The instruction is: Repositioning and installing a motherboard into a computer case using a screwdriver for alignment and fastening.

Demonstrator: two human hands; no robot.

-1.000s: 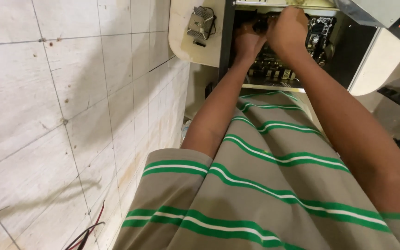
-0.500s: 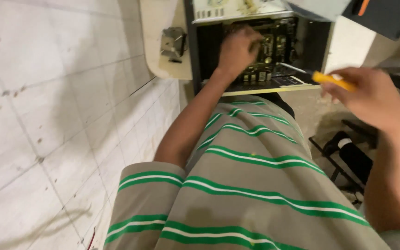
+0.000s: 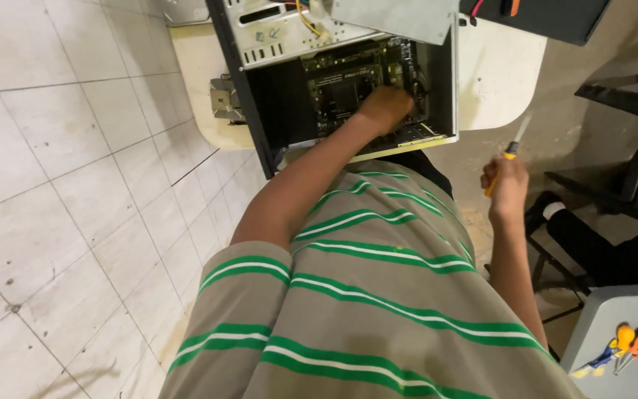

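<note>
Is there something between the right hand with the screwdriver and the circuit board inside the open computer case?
Partly: the left hand rests on the dark circuit board inside the open metal computer case. The right hand holds the yellow-handled screwdriver outside the case's right wall.

One open computer case [image 3: 275, 44] is seen, with one circuit board [image 3: 348, 81] inside it and one grey metal panel [image 3: 396, 18] lying across its top. Two hands are counted, the left hand [image 3: 385, 109] within the case and the right hand [image 3: 506, 185] closed round one yellow-handled screwdriver [image 3: 511, 151]; two more screwdrivers [image 3: 622, 347] are seen on one grey surface [image 3: 607, 318] at the lower right. One pale table [image 3: 496, 74], one small metal part [image 3: 224, 100] on it and one black chair [image 3: 629, 185] are also counted.
</note>
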